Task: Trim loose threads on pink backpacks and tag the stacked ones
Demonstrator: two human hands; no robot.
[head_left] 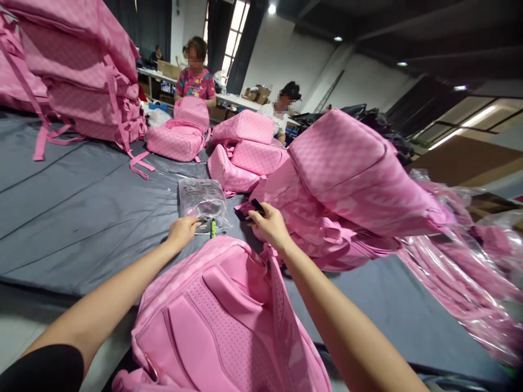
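A pink checked backpack [229, 321] lies in front of me with its padded, dotted back panel and straps facing up. Beyond its top edge, my right hand [269, 222] is closed on small black-and-pink cards [245, 209], which look like hang tags. My left hand [183, 231] reaches to the near edge of a clear plastic bag [204, 196]. Its fingers are pinched together, and what they hold there is too small to make out. Between the hands, a green marker-like stick [213, 228] stands out beside the plastic bag.
Tall stacks of pink backpacks rise at the left [81, 76] and right [343, 163], with more backpacks [245, 152] between them. Plastic-wrapped pink goods [461, 283] lie at the far right. Dark sheeting [81, 218] covers the table. Two co-workers [195, 81] are across it.
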